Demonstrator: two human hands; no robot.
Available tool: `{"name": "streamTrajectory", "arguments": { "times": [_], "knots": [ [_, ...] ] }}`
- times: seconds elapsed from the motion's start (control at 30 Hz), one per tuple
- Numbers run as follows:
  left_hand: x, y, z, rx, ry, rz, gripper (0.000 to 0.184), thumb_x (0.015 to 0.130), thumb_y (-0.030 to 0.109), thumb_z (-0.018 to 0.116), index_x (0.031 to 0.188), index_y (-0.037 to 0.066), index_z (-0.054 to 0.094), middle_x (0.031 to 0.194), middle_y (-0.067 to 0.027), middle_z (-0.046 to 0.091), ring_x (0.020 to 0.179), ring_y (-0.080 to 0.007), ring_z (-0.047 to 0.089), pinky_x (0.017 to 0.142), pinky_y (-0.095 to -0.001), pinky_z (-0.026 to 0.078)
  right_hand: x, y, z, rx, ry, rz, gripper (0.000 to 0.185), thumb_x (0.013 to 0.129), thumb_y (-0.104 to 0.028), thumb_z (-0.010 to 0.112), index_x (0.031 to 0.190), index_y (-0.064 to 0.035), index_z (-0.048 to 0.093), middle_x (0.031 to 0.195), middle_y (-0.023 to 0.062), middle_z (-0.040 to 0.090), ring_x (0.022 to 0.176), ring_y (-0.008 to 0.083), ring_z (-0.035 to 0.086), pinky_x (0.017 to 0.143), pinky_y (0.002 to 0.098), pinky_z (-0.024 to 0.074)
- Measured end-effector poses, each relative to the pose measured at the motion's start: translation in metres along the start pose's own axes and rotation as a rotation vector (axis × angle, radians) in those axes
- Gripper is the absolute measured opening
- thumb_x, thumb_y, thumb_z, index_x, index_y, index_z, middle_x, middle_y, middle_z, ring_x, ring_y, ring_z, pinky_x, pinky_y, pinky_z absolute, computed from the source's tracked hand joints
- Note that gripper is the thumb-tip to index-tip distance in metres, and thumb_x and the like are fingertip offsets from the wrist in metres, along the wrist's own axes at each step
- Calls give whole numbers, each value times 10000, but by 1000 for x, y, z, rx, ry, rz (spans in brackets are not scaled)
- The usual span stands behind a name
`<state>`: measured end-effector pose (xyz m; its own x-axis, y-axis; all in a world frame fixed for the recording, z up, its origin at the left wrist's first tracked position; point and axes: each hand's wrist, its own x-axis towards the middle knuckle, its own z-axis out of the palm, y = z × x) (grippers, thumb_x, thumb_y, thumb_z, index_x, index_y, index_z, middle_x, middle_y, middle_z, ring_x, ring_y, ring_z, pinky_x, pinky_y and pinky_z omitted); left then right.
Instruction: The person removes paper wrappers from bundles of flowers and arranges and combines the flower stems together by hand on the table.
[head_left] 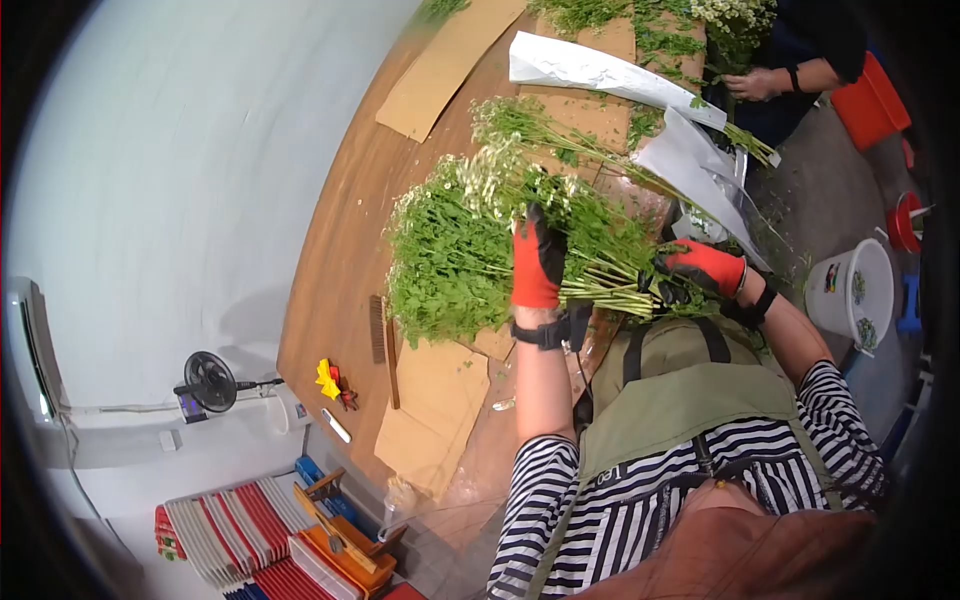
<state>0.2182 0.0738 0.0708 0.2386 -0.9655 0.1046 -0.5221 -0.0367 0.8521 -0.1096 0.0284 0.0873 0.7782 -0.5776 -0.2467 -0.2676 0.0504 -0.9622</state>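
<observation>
My left hand (539,258), in a red and black glove, closes round white-flowered stems (485,180) lifted above the table. Beside and under it spreads a large green leafy bunch (445,250) with small white flowers, its heads toward the left. My right hand (700,272), gloved alike, is at the cut stem ends (622,290) of the bunch; its dark fingers curl against them, partly hidden among the stems. More loose flower stems (600,155) lie just beyond.
Cardboard sheets (425,400), a brush (377,330) and yellow gloves (327,378) are on the wooden table (345,240). A white paper-wrapped bunch (610,75) and white wrapping (690,165) lie beyond. Another person's hand (755,84) is at upper right. Buckets (835,290) stand right.
</observation>
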Motion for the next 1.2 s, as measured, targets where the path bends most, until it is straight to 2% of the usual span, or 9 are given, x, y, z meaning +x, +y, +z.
{"name": "streamTrajectory", "arguments": {
  "times": [0.07,0.13,0.2,0.37,0.53,0.83,0.97,1.07,1.2],
  "knots": [
    [0,24,2,233,115,370,406,1020,152,416,1398,4,442,1289,-188,585,1101,-270,602,970,-345,460,-5,-20,19,47,196,10,449,854,-208,630,1257,-44,518,1223,143,571,1157,324,520,1052,385,355],
    [0,99,-11,-71,92,269,424,998,120,410,1405,5,439,1280,-167,594,1090,-205,582,929,-307,456,1,-49,27,151,315,-239,826,739,-195,775,1468,-108,395,1415,153,454,1323,312,421,1136,406,284],
    [2,112,-6,-342,76,62,495,931,-6,423,1424,20,420,1258,-158,614,999,-171,609,828,-299,491,1,-85,22,-243,392,-373,820,722,-177,786,1454,-137,419,1437,146,430,1341,336,386,1131,437,288],
    [-2,114,5,50,-41,158,413,948,12,378,1322,66,545,934,-46,686,757,-153,620,719,-294,491,23,-113,29,-922,336,-515,633,682,-169,793,1277,-131,579,1309,121,495,1220,335,461,1058,464,336],
    [15,93,6,-585,27,11,338,993,216,410,1237,63,587,1093,-55,636,950,-139,579,827,-285,464,22,-69,25,-878,298,-451,500,654,-137,775,1130,-131,625,1180,109,540,1168,337,478,1024,474,345],
    [9,123,-8,-852,-46,-161,530,1026,472,379,1315,53,525,1199,-141,589,1002,-187,591,831,-310,489,2,-111,24,-786,423,-599,513,697,-135,741,1193,-134,614,1348,106,515,1231,341,463,1047,463,332],
    [3,125,9,-471,-75,187,477,1045,393,367,1329,33,501,1253,-132,574,1080,-204,587,879,-299,475,35,-107,38,-666,454,-608,486,686,-146,743,1153,-97,619,1246,127,547,1163,341,498,1014,447,373],
    [1,109,4,-306,-10,277,302,940,20,469,1231,-4,546,1152,-96,607,1081,-202,579,952,-307,445,31,-96,36,-655,456,-643,362,719,-108,705,1068,-61,622,1181,117,563,1109,300,534,966,412,418],
    [-4,95,-2,-244,128,289,406,771,-148,569,1151,-6,581,1090,-95,623,1045,-195,583,960,-310,444,12,-88,22,463,425,-393,352,696,35,602,1045,-17,607,1175,104,563,1085,218,561,980,338,441]
  ]
}}
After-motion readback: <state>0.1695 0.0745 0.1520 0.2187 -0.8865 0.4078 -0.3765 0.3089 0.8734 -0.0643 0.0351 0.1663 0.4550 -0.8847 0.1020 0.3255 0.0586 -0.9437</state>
